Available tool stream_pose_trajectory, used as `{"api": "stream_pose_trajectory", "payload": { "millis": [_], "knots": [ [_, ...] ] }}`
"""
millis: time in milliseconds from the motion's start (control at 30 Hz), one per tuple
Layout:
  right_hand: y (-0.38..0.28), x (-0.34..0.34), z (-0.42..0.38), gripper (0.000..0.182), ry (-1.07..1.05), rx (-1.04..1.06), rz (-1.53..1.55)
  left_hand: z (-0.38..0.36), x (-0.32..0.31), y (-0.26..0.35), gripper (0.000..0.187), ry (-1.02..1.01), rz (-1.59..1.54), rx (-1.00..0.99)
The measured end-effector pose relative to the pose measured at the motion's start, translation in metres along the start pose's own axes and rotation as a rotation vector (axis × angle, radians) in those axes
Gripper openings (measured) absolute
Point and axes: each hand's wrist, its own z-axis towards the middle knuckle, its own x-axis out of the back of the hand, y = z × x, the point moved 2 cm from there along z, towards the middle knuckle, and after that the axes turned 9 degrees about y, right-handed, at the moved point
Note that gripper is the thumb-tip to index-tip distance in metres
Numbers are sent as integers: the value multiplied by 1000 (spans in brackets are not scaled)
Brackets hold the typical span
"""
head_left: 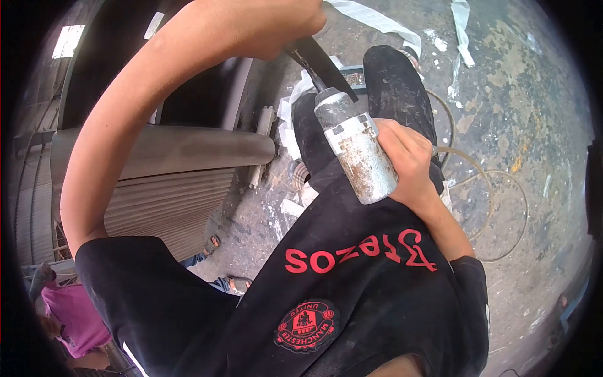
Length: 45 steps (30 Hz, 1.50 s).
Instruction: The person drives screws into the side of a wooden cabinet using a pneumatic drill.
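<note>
My right hand (pixel 408 160) is wrapped round the handle of an air drill (pixel 364 160) with a worn, scuffed silver body. The drill tilts up and to the left, and its thin bit (pixel 304 61) reaches close to my left hand (pixel 286 28). That hand is closed at the top of the view, with its fingers largely hidden. From beneath it a dark flat strip (pixel 330 72) slants down and right, passing beside the drill's nose and over my knees.
A pale hose (pixel 491 182) loops across the stained floor (pixel 534 125) at right. Large dark panels (pixel 188 151) and a ribbed sheet (pixel 169 204) stand at left. White tape strips (pixel 380 20) lie ahead. Another person in a pink top (pixel 78 314) is at lower left.
</note>
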Motion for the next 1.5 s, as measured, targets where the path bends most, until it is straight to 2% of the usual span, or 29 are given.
{"api": "stream_pose_trajectory", "payload": {
  "millis": [200, 300, 767, 867, 1167, 1267, 1500],
  "knots": [
    [-5, 0, 2, 38, -5, -22, -10, -3, 5, 0, 7, 44, -9, -46],
    [-6, -3, 1, 44, 39, -26, -26, -4, 11, 4, 8, 31, 1, -45],
    [-9, -3, 5, 37, 35, -108, 43, 0, 0, 1, 11, -23, 70, -16],
    [-9, -3, 5, 37, 28, -108, 45, -5, 4, 2, 10, 42, 33, -54],
    [-9, -4, 5, 36, 11, -112, 30, -6, 11, 4, 10, 57, 28, -64],
    [-8, -4, 5, 35, 17, -112, 20, -1, 7, 2, 10, -23, 33, -41],
    [-9, -4, 7, 33, 27, -108, 23, -1, 2, 1, 9, -12, 51, -28]
  ]
}}
